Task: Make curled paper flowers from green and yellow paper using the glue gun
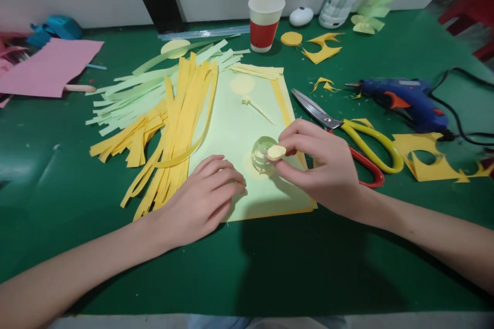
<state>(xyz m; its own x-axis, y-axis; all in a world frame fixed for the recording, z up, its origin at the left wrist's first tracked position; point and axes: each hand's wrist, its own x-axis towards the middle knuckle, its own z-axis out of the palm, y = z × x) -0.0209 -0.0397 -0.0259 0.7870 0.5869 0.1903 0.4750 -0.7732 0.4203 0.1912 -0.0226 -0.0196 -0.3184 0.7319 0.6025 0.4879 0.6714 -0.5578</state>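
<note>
My right hand (324, 164) pinches a small pale yellow paper piece (276, 152) between thumb and fingers. Just behind that piece, a loosely curled pale green paper strip (264, 147) sits over a pale yellow paper disc (258, 170). These lie on a stack of pale green sheets (270, 200) with yellow paper underneath. My left hand (208, 195) rests palm down on the stack's left side, fingers loosely bent and apart, holding nothing. Beside it is a bundle of yellow paper strips (187, 108). A thin stick with a small paper tip (260, 111) lies farther up the sheet.
Scissors (328, 122) lie beside my right hand, and a blue glue gun (409, 100) with a black cord is farther right. A paper cup (265, 23) stands at the back. Green strips (127, 97), yellow scraps (430, 159) and pink paper (54, 67) are around the stack.
</note>
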